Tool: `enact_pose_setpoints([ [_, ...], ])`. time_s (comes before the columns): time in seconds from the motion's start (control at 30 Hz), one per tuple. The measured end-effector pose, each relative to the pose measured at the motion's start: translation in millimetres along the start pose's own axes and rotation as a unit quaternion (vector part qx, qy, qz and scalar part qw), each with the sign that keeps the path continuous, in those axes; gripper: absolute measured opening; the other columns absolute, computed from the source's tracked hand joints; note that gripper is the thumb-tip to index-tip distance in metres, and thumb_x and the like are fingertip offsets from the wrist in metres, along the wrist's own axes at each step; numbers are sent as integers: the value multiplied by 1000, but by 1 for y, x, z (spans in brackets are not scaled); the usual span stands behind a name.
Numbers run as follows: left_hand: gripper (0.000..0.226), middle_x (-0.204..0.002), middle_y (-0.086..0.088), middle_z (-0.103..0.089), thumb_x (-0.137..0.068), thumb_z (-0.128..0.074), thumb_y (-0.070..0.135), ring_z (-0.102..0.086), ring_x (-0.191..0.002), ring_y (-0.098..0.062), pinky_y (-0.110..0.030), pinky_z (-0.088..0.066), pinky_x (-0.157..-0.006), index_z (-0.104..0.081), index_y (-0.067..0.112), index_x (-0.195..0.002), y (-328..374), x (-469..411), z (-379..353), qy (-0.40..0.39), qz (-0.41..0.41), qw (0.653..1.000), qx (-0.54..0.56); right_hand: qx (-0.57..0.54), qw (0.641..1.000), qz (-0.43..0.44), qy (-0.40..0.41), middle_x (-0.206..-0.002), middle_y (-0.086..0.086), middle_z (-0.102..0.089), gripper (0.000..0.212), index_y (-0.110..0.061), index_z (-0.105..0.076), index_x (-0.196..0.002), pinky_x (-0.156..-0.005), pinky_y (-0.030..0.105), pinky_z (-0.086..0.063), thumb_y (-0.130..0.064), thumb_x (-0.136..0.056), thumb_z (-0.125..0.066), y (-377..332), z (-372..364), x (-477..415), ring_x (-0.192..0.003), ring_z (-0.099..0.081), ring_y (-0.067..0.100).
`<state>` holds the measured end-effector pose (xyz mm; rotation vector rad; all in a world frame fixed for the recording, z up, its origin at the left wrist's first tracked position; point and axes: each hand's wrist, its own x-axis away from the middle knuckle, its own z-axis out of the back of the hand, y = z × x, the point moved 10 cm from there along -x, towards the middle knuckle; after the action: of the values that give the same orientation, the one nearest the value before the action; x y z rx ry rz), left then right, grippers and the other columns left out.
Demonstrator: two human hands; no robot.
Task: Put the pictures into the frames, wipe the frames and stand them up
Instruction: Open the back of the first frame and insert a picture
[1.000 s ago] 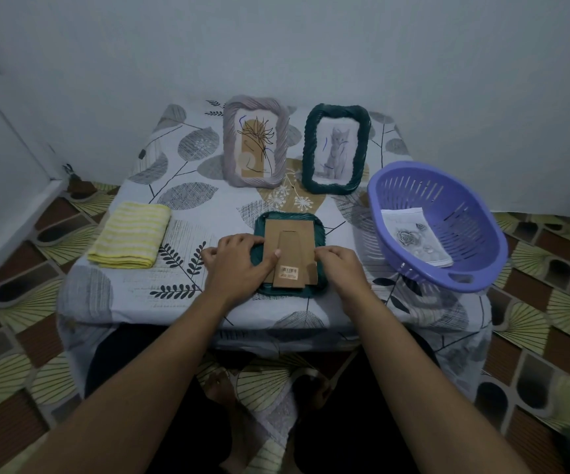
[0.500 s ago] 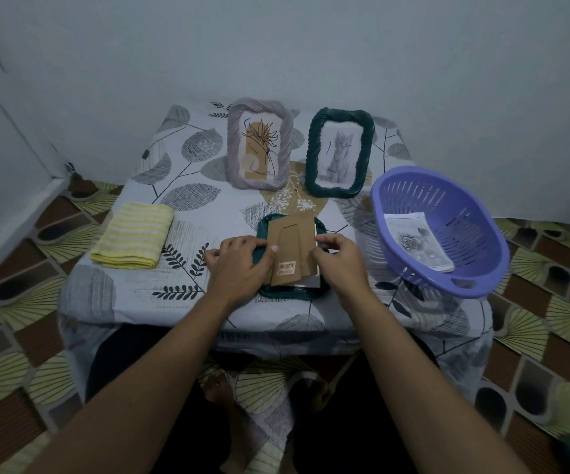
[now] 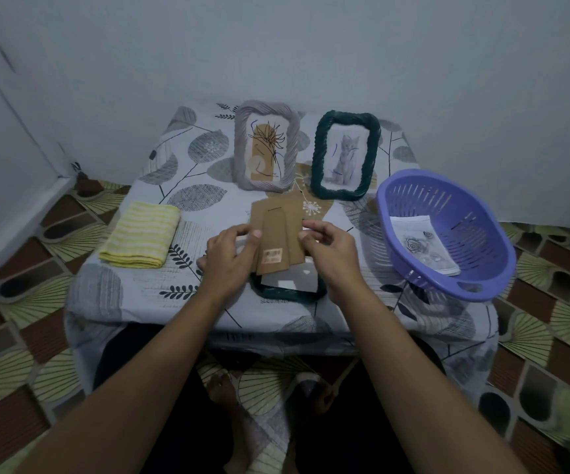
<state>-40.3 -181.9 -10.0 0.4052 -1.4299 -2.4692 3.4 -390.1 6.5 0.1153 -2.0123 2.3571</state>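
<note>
The left hand (image 3: 229, 258) pinches the left edge of the cardboard backing (image 3: 276, 230), and the right hand (image 3: 331, 254) pinches its right edge. The backing is raised above the dark green frame (image 3: 290, 295), which lies face down at the near edge of the bench (image 3: 174, 292). A grey frame (image 3: 266, 145) and a second green frame (image 3: 345, 155) stand upright at the rear, each with a picture in it. A yellow cloth (image 3: 140, 239) lies to the left. A purple basket (image 3: 475, 213) on the right contains a loose picture (image 3: 420, 244).
</note>
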Motion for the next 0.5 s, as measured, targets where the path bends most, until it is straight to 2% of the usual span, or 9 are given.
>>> enact_pose_setpoints([
  [0.07,50,-117,4,-63,-92,-56,55,-59,-108,-13,-31,-47,-89,-61,19,-126,-9,-3,14,24,39,996,82,6,1000,8,-6,-92,-6,-69,19,-23,-72,-105,-87,43,-59,-14,-90,-69,-3,-14,2,-87,-68,13],
  [0.13,44,-114,1,-63,-94,-64,43,-62,-97,-12,-24,-49,-77,-59,15,-128,-15,-5,26,29,66,993,93,23,1000,4,-19,-95,-7,-70,21,-19,-73,-110,-90,40,-58,-14,-91,-68,-2,-32,5,-90,-69,13],
  [0.2,45,-113,0,-64,-91,-70,36,-63,-90,-10,-26,-49,-75,-59,13,-128,-24,-7,36,23,83,994,67,73,997,2,-28,-100,-7,-73,21,-21,-74,-111,-94,43,-55,-21,-92,-64,-1,-49,8,-94,-69,14],
  [0.33,48,-118,-6,-67,-85,-76,30,-63,-97,-19,-29,-49,-87,-61,10,-127,-42,-8,58,30,118,993,-2,241,968,4,-69,-118,-4,-69,32,-26,-63,-124,-104,42,-36,-26,-95,-48,0,-79,15,-113,-57,22],
  [0.4,51,-122,-11,-66,-85,-76,27,-62,-102,-24,-30,-46,-90,-61,7,-129,-42,-7,64,31,108,992,-54,309,945,15,-105,-125,-1,-65,39,-25,-54,-133,-99,41,-26,-24,-95,-45,1,-94,17,-123,-50,25],
  [0.5,60,-129,-19,-62,-85,-75,28,-59,-115,-34,-35,-46,-94,-55,0,-135,-41,-10,66,22,85,985,-148,376,913,30,-156,-127,7,-61,49,-22,-46,-137,-89,41,-21,-20,-88,-48,5,-113,21,-126,-41,29],
])
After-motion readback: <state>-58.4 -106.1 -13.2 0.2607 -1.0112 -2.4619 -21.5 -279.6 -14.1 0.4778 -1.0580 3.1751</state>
